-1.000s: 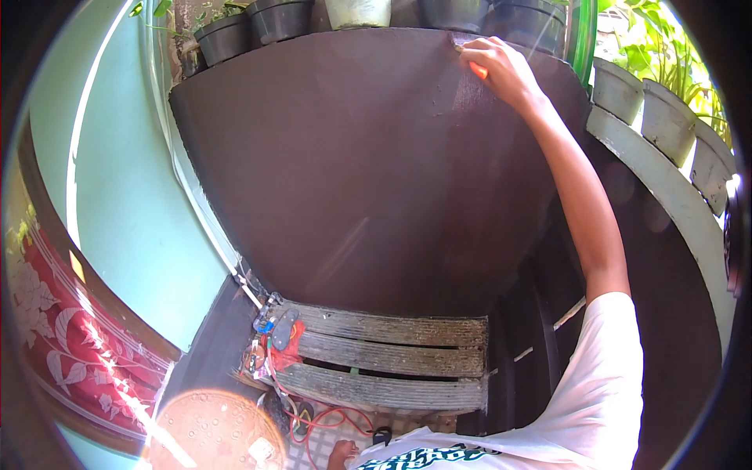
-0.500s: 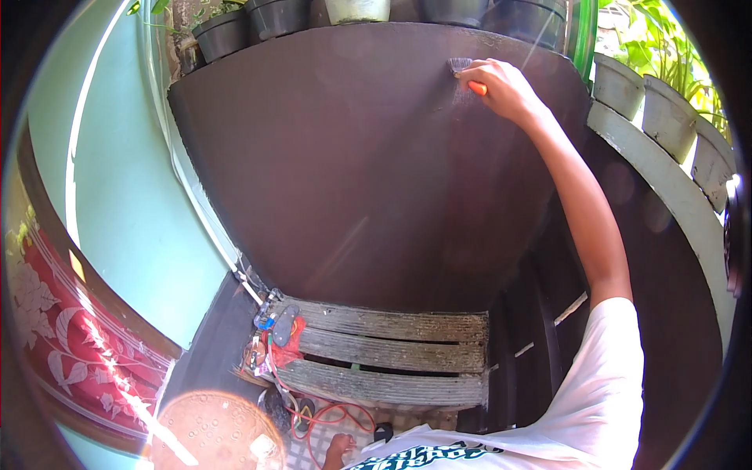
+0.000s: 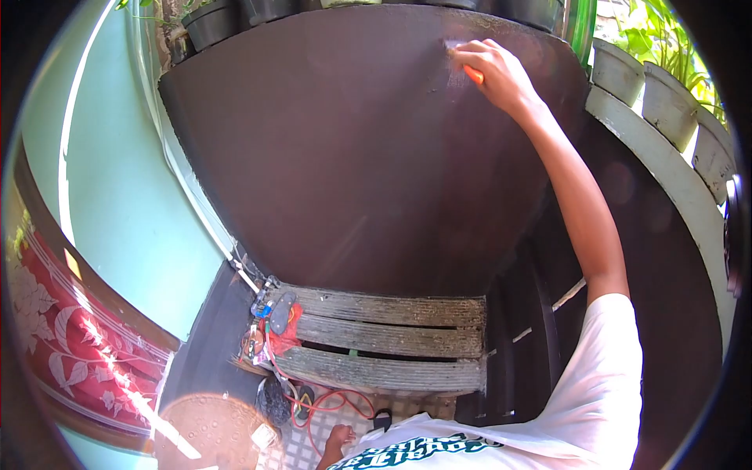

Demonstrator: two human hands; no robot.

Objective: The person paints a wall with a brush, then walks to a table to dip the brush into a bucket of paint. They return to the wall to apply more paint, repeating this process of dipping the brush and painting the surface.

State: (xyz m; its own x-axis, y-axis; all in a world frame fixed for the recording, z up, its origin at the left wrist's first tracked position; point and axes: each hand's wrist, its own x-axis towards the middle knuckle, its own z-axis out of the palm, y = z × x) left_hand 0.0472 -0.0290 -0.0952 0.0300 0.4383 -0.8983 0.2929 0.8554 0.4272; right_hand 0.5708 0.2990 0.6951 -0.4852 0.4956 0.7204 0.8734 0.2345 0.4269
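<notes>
My right hand [image 3: 498,72] is closed round the orange handle [image 3: 473,74] of a brush, near the top of a dark brown wall [image 3: 337,157]. The brush's bristles [image 3: 453,47] meet the wall just below its upper edge. Low in the view, beside my white shirt, hangs my left hand [image 3: 340,436]. Its fingers look curled, but they are too small to tell whether anything is in them.
Potted plants [image 3: 670,102] line the ledges above and at the right. Below the wall stands a slatted bench [image 3: 392,337] with a red bag [image 3: 288,327] at its left end. A red hose [image 3: 337,398] loops over the tiled floor near a round brown surface [image 3: 207,431].
The wall, pots and bench appear higher in the view. My right hand and the brush also appear slightly higher; my left hand shows a little more.
</notes>
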